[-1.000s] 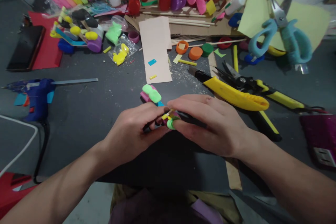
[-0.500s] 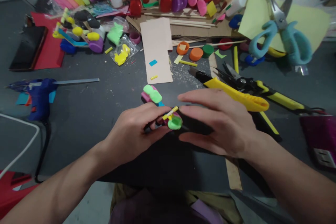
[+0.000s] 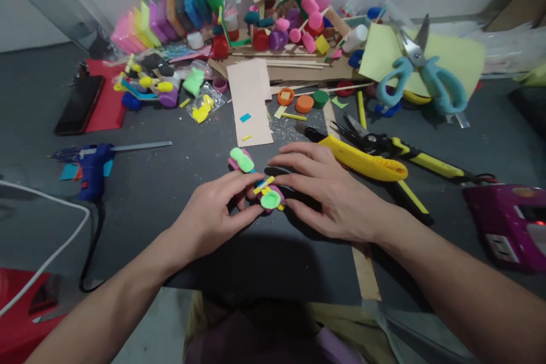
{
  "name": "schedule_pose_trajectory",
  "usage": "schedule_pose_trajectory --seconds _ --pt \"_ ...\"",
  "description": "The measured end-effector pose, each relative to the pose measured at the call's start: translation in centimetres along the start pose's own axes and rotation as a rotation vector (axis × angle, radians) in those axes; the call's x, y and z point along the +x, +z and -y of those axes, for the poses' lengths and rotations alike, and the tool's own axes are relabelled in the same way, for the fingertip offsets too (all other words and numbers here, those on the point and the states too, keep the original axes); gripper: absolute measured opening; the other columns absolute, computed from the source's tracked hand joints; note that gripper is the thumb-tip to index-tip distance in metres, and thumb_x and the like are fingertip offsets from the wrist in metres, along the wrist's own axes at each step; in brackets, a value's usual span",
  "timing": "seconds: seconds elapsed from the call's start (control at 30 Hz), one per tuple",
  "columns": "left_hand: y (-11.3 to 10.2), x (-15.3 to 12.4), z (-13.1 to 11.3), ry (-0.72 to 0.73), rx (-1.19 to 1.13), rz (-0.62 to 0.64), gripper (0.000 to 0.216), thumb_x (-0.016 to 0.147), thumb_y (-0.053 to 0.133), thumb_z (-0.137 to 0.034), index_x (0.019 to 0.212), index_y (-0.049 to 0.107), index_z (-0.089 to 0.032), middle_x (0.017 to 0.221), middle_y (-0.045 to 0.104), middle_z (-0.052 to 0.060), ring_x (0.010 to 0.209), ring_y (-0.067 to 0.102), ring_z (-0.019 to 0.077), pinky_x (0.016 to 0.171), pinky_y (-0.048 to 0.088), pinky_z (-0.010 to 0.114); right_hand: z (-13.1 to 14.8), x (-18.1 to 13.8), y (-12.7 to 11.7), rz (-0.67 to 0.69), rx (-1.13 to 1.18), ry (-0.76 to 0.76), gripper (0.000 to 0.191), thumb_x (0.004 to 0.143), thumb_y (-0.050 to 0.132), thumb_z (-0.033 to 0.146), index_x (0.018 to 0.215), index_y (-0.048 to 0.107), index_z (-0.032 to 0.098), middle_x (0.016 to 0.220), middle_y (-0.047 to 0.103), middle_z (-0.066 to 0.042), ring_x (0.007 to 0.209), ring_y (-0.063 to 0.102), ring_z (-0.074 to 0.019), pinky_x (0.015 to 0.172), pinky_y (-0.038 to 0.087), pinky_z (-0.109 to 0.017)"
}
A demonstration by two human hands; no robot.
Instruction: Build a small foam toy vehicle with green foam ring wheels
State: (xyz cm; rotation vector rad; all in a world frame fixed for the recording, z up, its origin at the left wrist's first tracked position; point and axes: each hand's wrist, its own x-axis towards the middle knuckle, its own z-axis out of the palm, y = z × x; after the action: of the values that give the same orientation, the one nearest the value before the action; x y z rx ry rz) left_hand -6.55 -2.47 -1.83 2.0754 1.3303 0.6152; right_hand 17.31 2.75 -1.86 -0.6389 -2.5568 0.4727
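Note:
Between my hands, low over the dark tabletop, is a small craft toy car (image 3: 270, 199) with pale green clay pads, purple-pink caps, a blue strip and a short yellow crossbar. My left hand (image 3: 213, 202) pinches its left side, index finger by the crossbar and thumb at the near green pad. From the right, my right hand (image 3: 330, 193) has its index fingertip at the crossbar's other end and its thumb at a yellow bit beside the near pad. Its other fingers stretch out over the table. The toy's underside is hidden.
A yellow utility knife (image 3: 364, 158) and pliers (image 3: 396, 145) lie right of my hands, with teal-handled scissors (image 3: 413, 62) beyond. A blue glue gun (image 3: 91, 168) lies left. Ahead are a cardboard piece (image 3: 249, 96) and bottle caps (image 3: 304, 104). A purple power box (image 3: 503, 222) sits far right.
My right hand has closed in on the toy, its index finger and thumb now at its right side. The toy's near pad is turned more upward. The camera view has shifted and tilted up.

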Motion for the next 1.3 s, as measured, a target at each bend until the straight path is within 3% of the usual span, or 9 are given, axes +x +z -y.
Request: schedule_pose_trajectory --seconds 0.17,0.5,0.63,0.7,0.77,0.87,0.97,1.17,1.3 --pt "0.0 0.1 -0.7 -0.024 -0.023 -0.008 0.032 0.091 0.068 -0.034 0.118 0.068 -0.017 0.085 0.067 0.001 0.068 0.058 0.0116 0.064 0.048 0.023 0.1 0.1 0.0 0.021 -0.079 0.008 0.029 0.094 0.064 0.037 0.111 0.070 0.015 0.131 0.065 -0.018 0.133 0.048 -0.0378 0.103 0.043 -0.061" --pt "1.4 -0.3 -2.0 -0.152 -0.105 -0.091 0.017 0.088 0.069 -0.022 0.105 0.068 -0.019 0.080 0.070 -0.002 0.068 0.063 0.0115 0.065 0.050 0.023 -0.7 -0.4 -0.3 0.015 -0.103 0.062 0.031 0.097 0.055 0.025 0.122 0.070 0.015 0.134 0.065 -0.015 0.137 0.044 -0.0371 0.111 0.036 -0.060" --pt "0.7 -1.6 -1.5 -0.111 -0.003 -0.304 0.005 0.089 0.065 -0.022 0.093 0.067 -0.020 0.074 0.063 -0.003 0.062 0.058 0.0107 0.058 0.045 0.022 -0.7 -0.6 -0.8 -0.049 -0.072 0.121 0.029 0.095 0.059 0.031 0.115 0.072 0.015 0.131 0.067 -0.014 0.137 0.046 -0.0352 0.112 0.036 -0.058" --pt "0.0 -1.7 -0.6 -0.107 0.054 -0.440 0.014 0.088 0.065 -0.022 0.102 0.065 -0.020 0.087 0.064 0.001 0.072 0.059 0.0131 0.062 0.045 0.025 -0.4 -0.5 -0.7 -0.051 -0.107 0.166 0.042 0.089 0.068 0.049 0.111 0.073 0.014 0.130 0.067 -0.016 0.137 0.046 -0.0382 0.113 0.035 -0.060" --pt "-0.8 -1.3 0.7 -0.107 0.099 -0.504 0.036 0.084 0.069 -0.023 0.119 0.060 -0.020 0.115 0.065 0.008 0.100 0.062 0.0199 0.078 0.048 0.031 0.1 -0.3 -0.4 -0.045 -0.174 0.206 0.055 0.078 0.076 0.061 0.105 0.074 0.012 0.132 0.066 -0.019 0.137 0.044 -0.0426 0.114 0.030 -0.065" --pt "-1.5 -0.1 2.7 -0.130 0.076 -0.292 0.066 0.082 0.071 -0.025 0.142 0.044 -0.022 0.142 0.057 0.013 0.132 0.051 0.0265 0.107 0.040 0.043 0.6 0.1 0.2 -0.053 -0.236 0.229 0.044 0.079 0.078 0.052 0.097 0.074 0.012 0.134 0.064 -0.021 0.138 0.043 -0.0443 0.115 0.028 -0.067" --pt "-1.5 1.0 3.8 -0.132 0.042 -0.193 0.070 0.084 0.070 -0.026 0.146 0.039 -0.024 0.133 0.064 0.011 0.126 0.057 0.0256 0.109 0.039 0.045 0.4 0.2 0.4 -0.054 -0.225 0.224 0.027 0.087 0.070 0.038 0.098 0.073 0.014 0.133 0.065 -0.019 0.138 0.044 -0.0414 0.114 0.031 -0.065" --pt "-1.1 0.4 2.9 -0.135 0.086 -0.156 0.063 0.083 0.071 -0.026 0.141 0.047 -0.024 0.116 0.066 0.007 0.109 0.060 0.0251 0.102 0.043 0.046 -1.0 0.3 0.5 -0.049 -0.170 0.220 0.023 0.091 0.067 0.033 0.108 0.072 0.018 0.138 0.063 -0.015 0.142 0.041 -0.0408 0.115 0.026 -0.070" --pt "-1.4 -0.4 1.8 -0.122 0.115 -0.203 0.071 0.080 0.077 -0.030 0.142 0.044 -0.024 0.125 0.064 0.009 0.119 0.056 0.0264 0.106 0.040 0.046 -1.4 0.3 0.3 -0.063 -0.113 0.232 0.034 0.085 0.075 0.041 0.112 0.070 0.020 0.137 0.064 -0.014 0.141 0.042 -0.0412 0.115 0.023 -0.073"
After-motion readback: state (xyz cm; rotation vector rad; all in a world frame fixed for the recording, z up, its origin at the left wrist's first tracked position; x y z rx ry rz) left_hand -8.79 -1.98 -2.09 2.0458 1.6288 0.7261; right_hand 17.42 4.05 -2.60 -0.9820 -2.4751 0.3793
